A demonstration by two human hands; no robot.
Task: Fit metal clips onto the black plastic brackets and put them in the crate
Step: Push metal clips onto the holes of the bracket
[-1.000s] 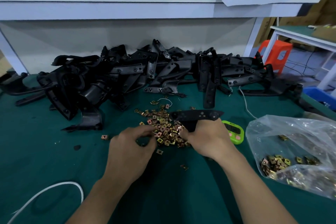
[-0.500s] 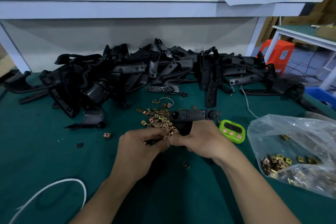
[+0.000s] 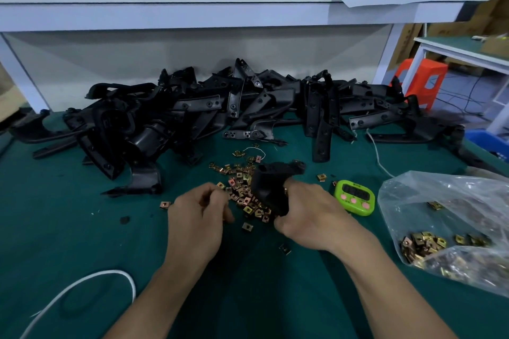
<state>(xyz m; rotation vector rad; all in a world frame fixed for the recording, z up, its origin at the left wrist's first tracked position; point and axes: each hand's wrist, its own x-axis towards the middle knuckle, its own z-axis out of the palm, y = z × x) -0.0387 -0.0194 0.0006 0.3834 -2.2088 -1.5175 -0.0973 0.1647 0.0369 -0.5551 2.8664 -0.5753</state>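
I'm at the fitting step: my right hand (image 3: 311,215) grips the black plastic bracket (image 3: 271,187), fingers wrapped round it, at the three o'clock edge of the pile of small brass-coloured metal clips (image 3: 242,192) on the green bench (image 3: 82,228). At the bracket's nine o'clock my left hand (image 3: 198,215) hovers with its fingers curled in; whether they pinch a clip I cannot tell. Next, I reckon, a clip must be squared to the bracket's edge and pushed on.

Brackets (image 3: 248,107) lie heaped along the worktop's (image 3: 68,242) back edge. Before them, mid-worktop, lie loose clips (image 3: 242,187), with one bracket (image 3: 271,187) over them in the right hand (image 3: 311,217). A timer (image 3: 355,197) sits right of the clips, a bag (image 3: 454,228) at the right edge and a cable (image 3: 110,272) at the front-left corner.
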